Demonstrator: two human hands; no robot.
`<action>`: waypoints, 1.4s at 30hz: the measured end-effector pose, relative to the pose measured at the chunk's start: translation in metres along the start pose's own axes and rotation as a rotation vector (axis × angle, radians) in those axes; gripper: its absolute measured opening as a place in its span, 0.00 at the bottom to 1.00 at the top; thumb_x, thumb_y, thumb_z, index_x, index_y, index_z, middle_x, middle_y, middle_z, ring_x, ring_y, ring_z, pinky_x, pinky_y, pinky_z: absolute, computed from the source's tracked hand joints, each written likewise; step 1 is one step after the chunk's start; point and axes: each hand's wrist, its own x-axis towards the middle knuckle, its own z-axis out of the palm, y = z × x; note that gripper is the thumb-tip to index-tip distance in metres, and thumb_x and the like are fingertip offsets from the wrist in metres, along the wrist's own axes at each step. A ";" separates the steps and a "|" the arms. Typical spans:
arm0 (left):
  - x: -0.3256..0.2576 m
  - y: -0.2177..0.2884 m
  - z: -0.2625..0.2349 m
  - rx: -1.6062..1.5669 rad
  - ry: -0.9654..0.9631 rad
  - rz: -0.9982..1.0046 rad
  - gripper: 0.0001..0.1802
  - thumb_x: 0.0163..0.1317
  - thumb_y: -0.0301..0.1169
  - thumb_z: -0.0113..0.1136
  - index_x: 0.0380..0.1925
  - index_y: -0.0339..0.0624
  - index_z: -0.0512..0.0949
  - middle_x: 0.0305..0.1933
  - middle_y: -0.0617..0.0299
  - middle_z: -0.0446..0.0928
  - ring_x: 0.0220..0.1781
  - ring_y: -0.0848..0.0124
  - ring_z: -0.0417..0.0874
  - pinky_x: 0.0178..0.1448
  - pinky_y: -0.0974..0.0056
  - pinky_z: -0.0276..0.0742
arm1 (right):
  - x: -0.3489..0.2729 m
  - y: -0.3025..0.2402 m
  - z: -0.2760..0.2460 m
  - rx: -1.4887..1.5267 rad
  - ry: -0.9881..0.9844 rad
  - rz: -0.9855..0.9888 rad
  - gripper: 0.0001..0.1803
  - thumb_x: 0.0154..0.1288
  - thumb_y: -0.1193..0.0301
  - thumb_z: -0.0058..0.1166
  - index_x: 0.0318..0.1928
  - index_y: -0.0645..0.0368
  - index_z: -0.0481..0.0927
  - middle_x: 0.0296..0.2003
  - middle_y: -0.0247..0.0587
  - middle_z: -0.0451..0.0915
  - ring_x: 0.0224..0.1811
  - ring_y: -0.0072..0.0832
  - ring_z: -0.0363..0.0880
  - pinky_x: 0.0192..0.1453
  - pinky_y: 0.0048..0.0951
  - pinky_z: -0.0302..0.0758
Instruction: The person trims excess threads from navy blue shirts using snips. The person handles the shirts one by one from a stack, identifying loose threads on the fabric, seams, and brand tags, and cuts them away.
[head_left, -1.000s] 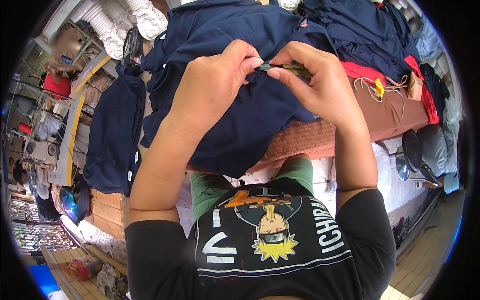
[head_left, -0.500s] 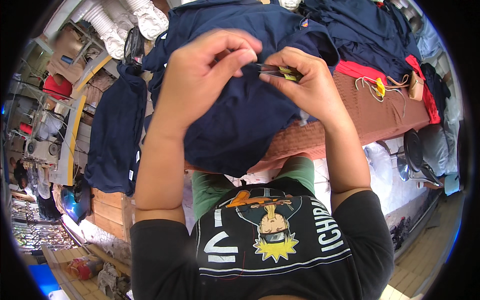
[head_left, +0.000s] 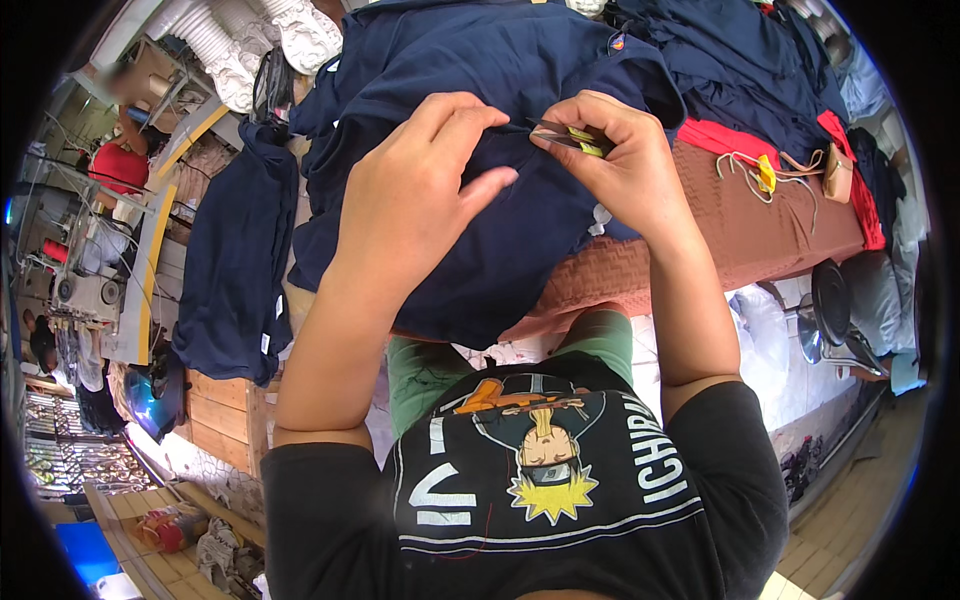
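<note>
A dark navy garment (head_left: 460,260) is spread over the brown cloth-covered table (head_left: 720,215) in front of me. Over its middle is my left hand (head_left: 412,185), thumb and forefinger apart and nothing visible between them. My right hand (head_left: 632,155) grips a small pair of thread snips (head_left: 584,141) with yellow-green marks on the sides. Their dark blades point left toward my other hand and stand slightly apart. A small coloured patch (head_left: 616,43) shows on the garment beyond my right hand.
More navy clothing (head_left: 735,70) lies at the back right beside red cloth (head_left: 715,137). Nearby are pale cords with a yellow piece (head_left: 766,175) and a tan pouch (head_left: 838,172). Another navy garment (head_left: 235,255) hangs at the left, near sewing machines (head_left: 92,292). A person in red (head_left: 120,165) is at the far left.
My left hand has shifted slightly down, and its pinched fingers have parted. The snips stay in my right hand, which has moved a little to the right.
</note>
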 end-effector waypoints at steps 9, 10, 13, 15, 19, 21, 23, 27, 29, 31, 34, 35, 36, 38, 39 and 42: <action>0.012 -0.008 -0.003 -0.315 -0.165 -0.269 0.08 0.64 0.30 0.61 0.36 0.36 0.81 0.29 0.62 0.83 0.27 0.78 0.84 0.29 0.74 0.74 | -0.003 0.002 -0.003 -0.007 -0.007 0.005 0.08 0.52 0.78 0.64 0.35 0.63 0.82 0.24 0.38 0.77 0.26 0.24 0.73 0.33 0.25 0.71; 0.013 -0.008 -0.003 -0.347 -0.182 -0.312 0.09 0.65 0.31 0.60 0.36 0.36 0.81 0.29 0.62 0.83 0.28 0.78 0.85 0.29 0.74 0.75 | -0.002 0.000 -0.005 -0.016 -0.021 0.013 0.08 0.52 0.77 0.64 0.35 0.63 0.82 0.24 0.38 0.76 0.26 0.24 0.73 0.33 0.25 0.71; 0.015 -0.009 -0.005 -0.427 -0.221 -0.376 0.10 0.67 0.33 0.59 0.37 0.36 0.79 0.29 0.62 0.83 0.29 0.77 0.86 0.30 0.74 0.75 | 0.001 -0.002 -0.011 -0.023 -0.127 0.032 0.10 0.53 0.74 0.66 0.36 0.62 0.81 0.25 0.37 0.75 0.26 0.23 0.72 0.33 0.25 0.70; 0.015 -0.011 -0.005 -0.457 -0.229 -0.383 0.11 0.68 0.34 0.58 0.38 0.36 0.78 0.30 0.61 0.83 0.30 0.75 0.86 0.30 0.74 0.75 | 0.002 -0.010 -0.014 0.045 -0.145 0.033 0.12 0.54 0.72 0.67 0.37 0.62 0.81 0.26 0.36 0.74 0.27 0.23 0.71 0.33 0.24 0.69; 0.016 -0.013 -0.004 -0.469 -0.217 -0.361 0.12 0.68 0.35 0.58 0.39 0.36 0.77 0.31 0.60 0.82 0.30 0.74 0.86 0.29 0.74 0.76 | 0.005 -0.008 -0.017 0.106 -0.174 -0.017 0.13 0.56 0.68 0.68 0.38 0.61 0.80 0.28 0.34 0.73 0.28 0.23 0.70 0.34 0.24 0.69; 0.016 -0.012 -0.005 -0.463 -0.211 -0.361 0.12 0.69 0.36 0.57 0.39 0.37 0.77 0.31 0.60 0.82 0.30 0.74 0.86 0.29 0.74 0.76 | 0.006 -0.008 -0.017 0.077 -0.189 -0.037 0.13 0.56 0.68 0.67 0.38 0.61 0.80 0.28 0.35 0.73 0.29 0.23 0.71 0.35 0.24 0.70; 0.017 -0.010 -0.004 -0.455 -0.209 -0.369 0.12 0.69 0.36 0.57 0.40 0.37 0.77 0.30 0.60 0.82 0.29 0.74 0.86 0.29 0.73 0.77 | 0.008 -0.008 -0.017 0.055 -0.195 -0.086 0.12 0.57 0.69 0.67 0.37 0.61 0.80 0.29 0.36 0.74 0.29 0.23 0.72 0.36 0.24 0.70; 0.017 -0.010 -0.003 -0.430 -0.212 -0.355 0.12 0.69 0.36 0.56 0.41 0.38 0.77 0.29 0.60 0.81 0.29 0.74 0.85 0.28 0.73 0.77 | 0.013 -0.009 -0.013 0.031 -0.187 -0.199 0.11 0.57 0.70 0.66 0.37 0.62 0.80 0.30 0.36 0.75 0.31 0.24 0.74 0.37 0.24 0.71; 0.017 -0.010 -0.003 -0.421 -0.212 -0.346 0.12 0.69 0.36 0.56 0.41 0.38 0.77 0.29 0.60 0.81 0.28 0.74 0.85 0.28 0.73 0.76 | 0.013 -0.009 -0.013 0.029 -0.184 -0.198 0.11 0.57 0.71 0.66 0.37 0.62 0.80 0.30 0.37 0.76 0.31 0.25 0.75 0.37 0.25 0.71; 0.018 -0.011 -0.003 -0.424 -0.213 -0.349 0.12 0.69 0.36 0.56 0.41 0.38 0.76 0.29 0.60 0.80 0.28 0.74 0.85 0.28 0.73 0.76 | 0.013 -0.012 -0.016 0.029 -0.182 -0.162 0.11 0.56 0.71 0.66 0.37 0.62 0.80 0.31 0.38 0.76 0.31 0.27 0.76 0.38 0.25 0.72; 0.018 -0.012 -0.004 -0.410 -0.210 -0.349 0.12 0.69 0.36 0.56 0.41 0.38 0.76 0.29 0.61 0.80 0.28 0.74 0.85 0.28 0.73 0.76 | 0.012 -0.013 -0.017 0.030 -0.181 -0.195 0.10 0.56 0.72 0.66 0.36 0.63 0.80 0.31 0.39 0.77 0.32 0.30 0.77 0.38 0.26 0.72; 0.018 -0.012 -0.004 -0.402 -0.209 -0.348 0.12 0.69 0.36 0.56 0.41 0.38 0.76 0.29 0.61 0.80 0.28 0.75 0.85 0.28 0.73 0.76 | 0.013 -0.014 -0.017 0.020 -0.183 -0.198 0.10 0.56 0.72 0.66 0.36 0.63 0.80 0.31 0.39 0.77 0.32 0.30 0.77 0.39 0.27 0.72; 0.018 -0.012 -0.004 -0.407 -0.207 -0.349 0.12 0.69 0.36 0.56 0.41 0.38 0.76 0.29 0.61 0.80 0.28 0.75 0.85 0.28 0.74 0.76 | 0.013 -0.014 -0.016 0.011 -0.185 -0.201 0.10 0.56 0.72 0.66 0.36 0.63 0.80 0.31 0.39 0.77 0.32 0.31 0.77 0.39 0.27 0.72; 0.018 -0.013 -0.003 -0.416 -0.204 -0.349 0.12 0.69 0.36 0.56 0.41 0.38 0.77 0.28 0.61 0.80 0.28 0.75 0.85 0.28 0.74 0.76 | 0.013 -0.014 -0.015 -0.003 -0.184 -0.200 0.10 0.55 0.72 0.66 0.36 0.63 0.80 0.31 0.40 0.77 0.32 0.32 0.77 0.39 0.27 0.73; 0.018 -0.012 -0.003 -0.418 -0.204 -0.350 0.12 0.69 0.36 0.56 0.41 0.38 0.77 0.28 0.61 0.80 0.27 0.75 0.85 0.28 0.74 0.76 | 0.013 -0.014 -0.015 -0.006 -0.184 -0.196 0.10 0.55 0.72 0.66 0.36 0.63 0.80 0.31 0.40 0.77 0.32 0.32 0.77 0.39 0.27 0.73; 0.018 -0.010 -0.003 -0.416 -0.205 -0.353 0.11 0.69 0.36 0.57 0.41 0.38 0.77 0.28 0.62 0.80 0.27 0.75 0.85 0.28 0.74 0.76 | 0.013 -0.013 -0.014 -0.005 -0.182 -0.206 0.11 0.55 0.72 0.66 0.36 0.63 0.80 0.31 0.40 0.77 0.33 0.32 0.77 0.39 0.28 0.73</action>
